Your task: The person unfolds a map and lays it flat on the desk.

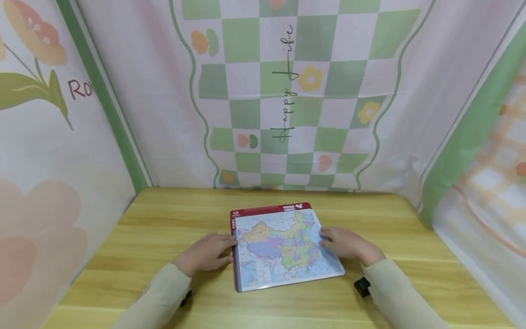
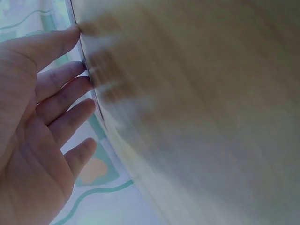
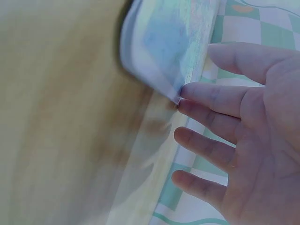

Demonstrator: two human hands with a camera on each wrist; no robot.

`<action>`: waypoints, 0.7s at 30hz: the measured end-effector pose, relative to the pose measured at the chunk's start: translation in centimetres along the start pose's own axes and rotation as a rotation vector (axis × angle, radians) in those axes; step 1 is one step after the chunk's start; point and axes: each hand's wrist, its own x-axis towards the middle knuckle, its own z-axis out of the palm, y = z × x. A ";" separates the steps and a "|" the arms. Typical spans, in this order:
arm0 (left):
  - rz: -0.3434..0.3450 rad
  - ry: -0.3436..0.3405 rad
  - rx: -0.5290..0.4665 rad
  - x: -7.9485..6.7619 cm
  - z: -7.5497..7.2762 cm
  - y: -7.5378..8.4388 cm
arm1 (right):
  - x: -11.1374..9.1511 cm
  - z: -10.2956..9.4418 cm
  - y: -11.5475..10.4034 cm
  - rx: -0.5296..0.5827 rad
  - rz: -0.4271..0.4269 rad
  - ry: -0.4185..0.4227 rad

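Note:
A flat rectangular map board (image 1: 275, 249) with rounded corners lies on the table in the head view, slightly turned. Its far edge carries a red band, and its face shows a map in several colours. My left hand (image 1: 207, 252) touches the board's left edge with its fingertips, its fingers extended. At the opposite edge, the fingertips of my right hand (image 1: 347, 244) rest against the board. The right wrist view shows a corner of the map board (image 3: 161, 44) at the index and middle fingers; the ring and little fingers stand apart from it.
The light wooden table (image 1: 197, 205) extends around the board on all sides. Behind it hangs a green-and-white checked cloth (image 1: 279, 105), with printed cloth walls at left and right. A small black device (image 1: 362, 287) sits under the right sleeve.

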 end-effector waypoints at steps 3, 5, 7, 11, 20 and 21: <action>0.020 0.009 -0.008 0.2 -0.2 0.3 | 0.5 -0.2 0.0 0.003 0.012 -0.010; 0.028 0.006 -0.016 0.3 -0.4 0.5 | 0.9 -0.3 0.0 0.014 0.020 -0.012; 0.033 0.003 -0.021 0.5 -0.4 0.7 | 1.2 -0.4 0.0 0.034 0.021 -0.012; 0.059 0.012 -0.039 0.9 -0.4 1.0 | 2.0 -0.6 0.2 0.086 0.037 -0.002; 0.042 0.029 -0.084 1.4 -0.2 1.3 | 3.4 -1.0 0.5 0.101 0.052 0.034; 0.039 0.030 -0.086 1.5 -0.2 1.4 | 3.6 -1.0 0.5 0.101 0.055 0.038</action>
